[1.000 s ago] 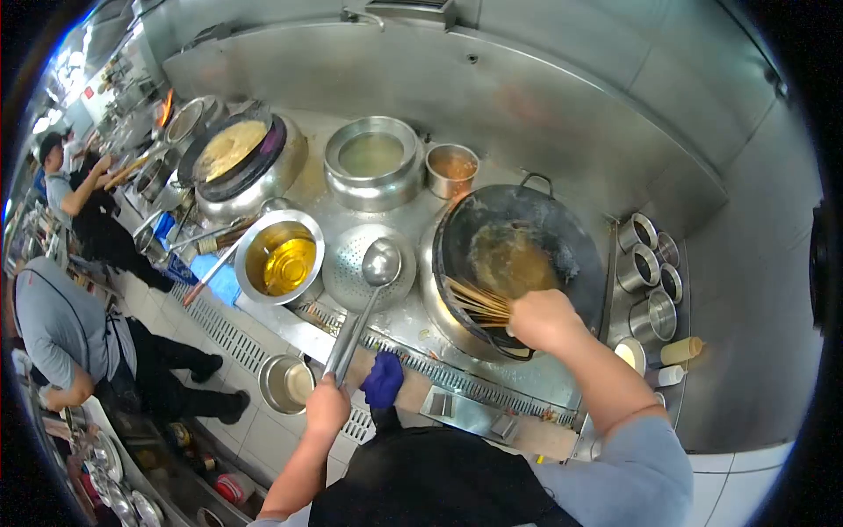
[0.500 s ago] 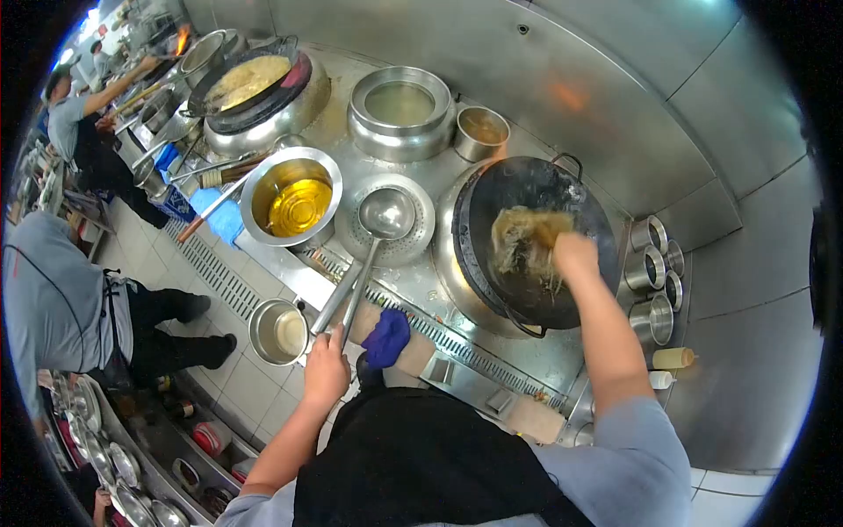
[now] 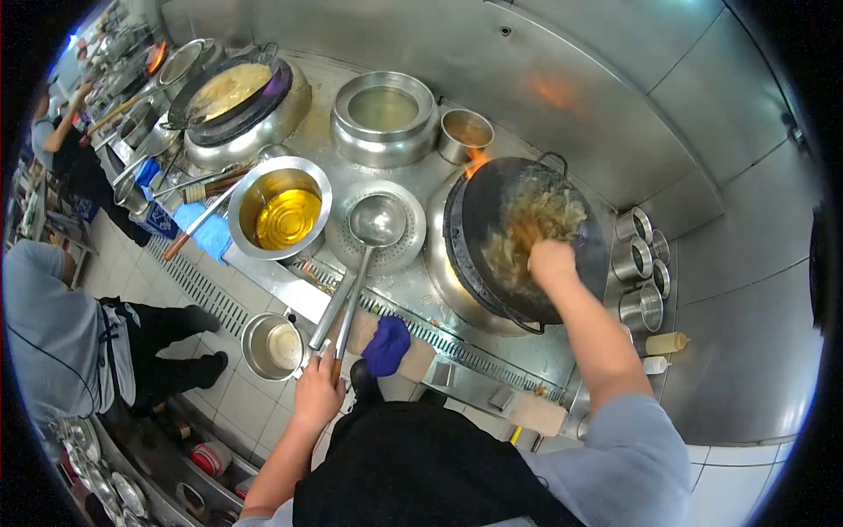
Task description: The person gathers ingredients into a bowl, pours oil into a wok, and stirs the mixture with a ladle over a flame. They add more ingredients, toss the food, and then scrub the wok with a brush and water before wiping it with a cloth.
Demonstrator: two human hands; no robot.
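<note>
Wok point(image 3: 492, 263) sits on the right burner, with a small flame point(image 3: 475, 161) at its far rim and foamy brownish liquid point(image 3: 536, 220) inside. The right hand point(image 3: 551, 261) is closed around a bamboo brush point(image 3: 525, 235) (only partly seen) inside the wok. The left hand point(image 3: 316, 393) grips the ladle point(image 3: 376, 220) handle; its bowl rests on the perforated strainer point(image 3: 408, 239), beside the bowl of yellow oil point(image 3: 283, 217).

A steel range point(image 3: 413, 290) carried a black wok point(image 3: 518, 237). Left of the wok sat a strainer point(image 3: 408, 233) and a bowl of oil point(image 3: 279, 211); behind it, a pot point(image 3: 384, 114); right of it, steel canisters point(image 3: 639, 263).
</note>
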